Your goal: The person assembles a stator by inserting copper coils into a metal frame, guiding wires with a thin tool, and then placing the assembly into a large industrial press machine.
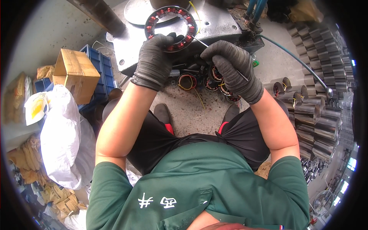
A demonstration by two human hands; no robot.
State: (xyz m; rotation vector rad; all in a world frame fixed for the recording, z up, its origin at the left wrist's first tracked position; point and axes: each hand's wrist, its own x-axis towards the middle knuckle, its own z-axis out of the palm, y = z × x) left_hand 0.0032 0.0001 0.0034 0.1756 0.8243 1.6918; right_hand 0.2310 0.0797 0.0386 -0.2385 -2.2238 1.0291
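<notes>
My left hand (153, 63), in a dark grey knit glove, grips the lower left rim of a motor stator (150, 27). The stator is a ring with red-brown copper windings around its inside, held up over the metal machine bed. In my right hand (237, 71), gloved the same way, is a thin metal rod (200, 41). Its far tip reaches the stator's right lower rim, and its other end shows below my fingers. A yellow wire (198, 17) rises beside the ring's right edge. My left fingertips are partly hidden behind the ring.
Beyond my hands lies a metal machine bed (220, 25). More wound stators (187, 81) sit on the floor below it. Metal cylinders (306, 111) are stacked at right, near a hose (291, 54). A cardboard box (76, 73), blue crates (105, 69) and a white sack (61, 134) stand left.
</notes>
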